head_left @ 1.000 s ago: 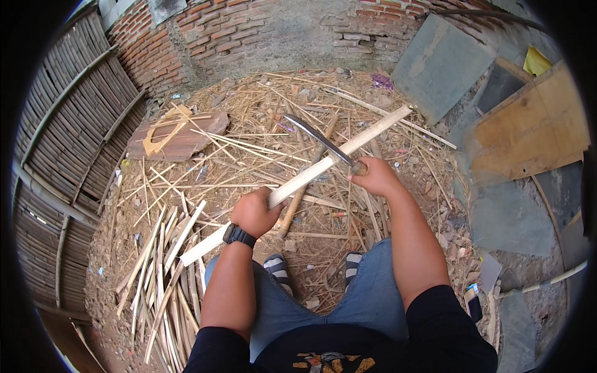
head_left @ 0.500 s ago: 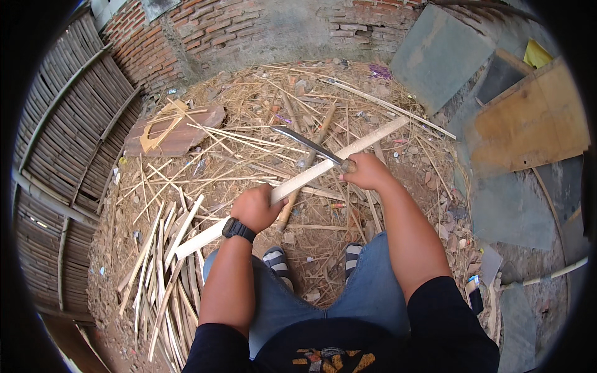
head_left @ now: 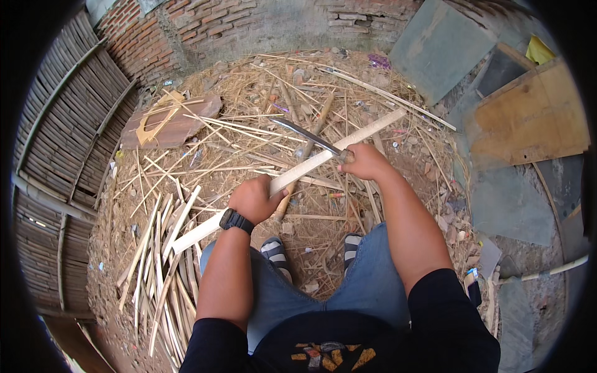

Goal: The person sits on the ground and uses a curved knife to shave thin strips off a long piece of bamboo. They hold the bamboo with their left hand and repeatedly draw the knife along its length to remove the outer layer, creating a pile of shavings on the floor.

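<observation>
A long pale bamboo slat (head_left: pixel 370 128) runs aslant in front of me, from my lower left up to the far right. My left hand (head_left: pixel 252 198) is closed around its nearer part, with a dark watch on that wrist. In my right hand (head_left: pixel 367 163), the fingers wrap the wooden handle of a machete (head_left: pixel 309 137). Its dark blade points to the far left and lies across the slat near the handle, its edge close to or touching the slat's surface; I cannot tell which.
Many split strips (head_left: pixel 158 273) lie heaped at my lower left. A round stick (head_left: pixel 320 121) and scattered slivers cover the ground ahead. A brown board (head_left: pixel 171 121) lies at the far left. Bamboo fencing (head_left: pixel 53 143) stands left, a brick wall (head_left: pixel 249 31) behind, and grey sheets (head_left: pixel 441 50) lean right.
Both hands, the slat and the machete keep nearly the same places relative to each other. The whole view has shifted slightly, with the ground sitting a little higher in the picture.
</observation>
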Available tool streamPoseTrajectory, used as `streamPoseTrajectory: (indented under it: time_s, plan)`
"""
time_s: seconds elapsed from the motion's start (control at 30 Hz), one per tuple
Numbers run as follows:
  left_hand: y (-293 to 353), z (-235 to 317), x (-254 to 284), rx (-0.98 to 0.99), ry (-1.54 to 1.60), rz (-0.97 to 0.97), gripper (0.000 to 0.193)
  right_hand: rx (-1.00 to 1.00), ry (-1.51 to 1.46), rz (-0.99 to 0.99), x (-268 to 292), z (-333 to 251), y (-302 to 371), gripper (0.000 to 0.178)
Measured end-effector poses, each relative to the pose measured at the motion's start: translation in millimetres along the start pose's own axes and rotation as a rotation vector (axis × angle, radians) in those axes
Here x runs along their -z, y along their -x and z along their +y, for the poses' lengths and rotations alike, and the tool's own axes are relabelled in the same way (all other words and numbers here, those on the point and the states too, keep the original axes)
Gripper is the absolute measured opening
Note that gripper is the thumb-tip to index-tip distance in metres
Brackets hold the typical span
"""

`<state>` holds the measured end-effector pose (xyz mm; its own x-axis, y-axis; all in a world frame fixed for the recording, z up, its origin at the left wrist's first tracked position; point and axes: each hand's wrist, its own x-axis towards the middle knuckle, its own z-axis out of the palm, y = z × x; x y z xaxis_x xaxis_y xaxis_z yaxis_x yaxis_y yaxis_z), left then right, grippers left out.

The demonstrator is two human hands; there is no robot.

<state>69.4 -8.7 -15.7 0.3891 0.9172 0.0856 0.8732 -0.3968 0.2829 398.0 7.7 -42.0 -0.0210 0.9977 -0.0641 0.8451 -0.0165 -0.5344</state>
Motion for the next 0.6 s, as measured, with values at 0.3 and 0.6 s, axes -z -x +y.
streamPoseTrajectory:
  time_s: [0.3, 0.6]
  plan:
    - [-1, 2, 4, 0.009, -0.021, -0.072, 0.052, 0.025, -0.008, -0.018, -6, 4, -3, 0.064]
    - [0, 0, 1, 0.013, -0.049, -0.117, 0.056, -0.026, 0.11, -0.147, -20, -3, -9, 0.061]
